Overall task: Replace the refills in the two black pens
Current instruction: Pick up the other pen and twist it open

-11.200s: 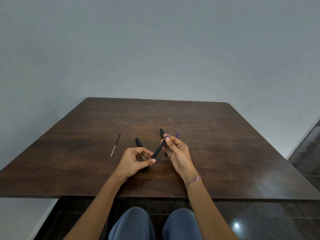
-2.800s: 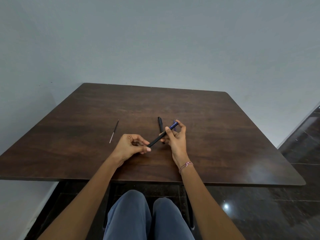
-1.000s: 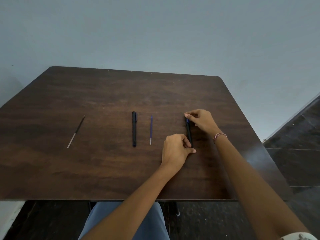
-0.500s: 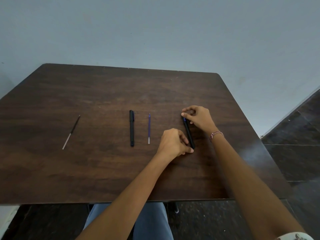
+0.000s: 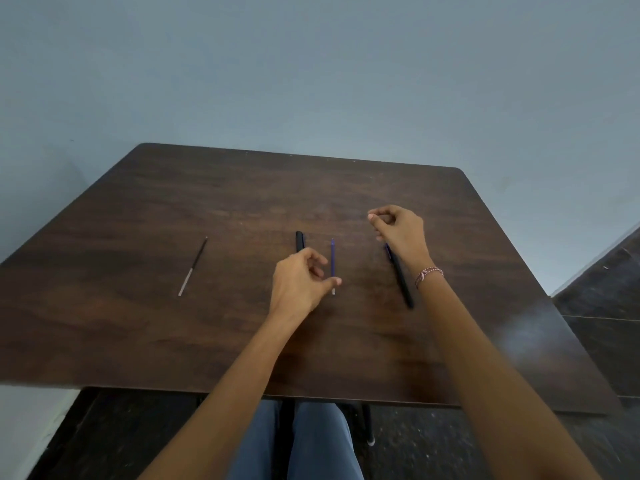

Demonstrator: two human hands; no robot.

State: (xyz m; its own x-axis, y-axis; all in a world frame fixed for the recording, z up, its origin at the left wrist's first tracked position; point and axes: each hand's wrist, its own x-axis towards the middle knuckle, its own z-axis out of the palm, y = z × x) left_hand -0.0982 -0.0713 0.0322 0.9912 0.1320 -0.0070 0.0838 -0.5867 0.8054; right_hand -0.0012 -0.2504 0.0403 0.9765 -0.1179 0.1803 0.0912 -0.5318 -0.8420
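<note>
One black pen (image 5: 401,279) lies on the dark wooden table (image 5: 138,334) at the right, its far end partly hidden under my right hand (image 5: 400,230). That hand hovers above it, fingers loosely curled, holding nothing. A second black pen (image 5: 299,240) lies at the middle, its near part hidden behind my left hand (image 5: 300,282). My left hand is empty, its thumb close to the lower end of a thin blue refill (image 5: 332,261) lying beside the second pen. A dark refill with a pale end (image 5: 193,266) lies alone at the left.
The table's near edge (image 5: 242,393) runs just above my knees. A plain blue-grey wall (image 5: 311,81) stands behind the table. Dark floor tiles (image 5: 602,296) show at the right.
Both hands let go of the right black pen, which now lies on the table. My left hand moved left toward the blue refill and my right hand lifted off the pen's far end.
</note>
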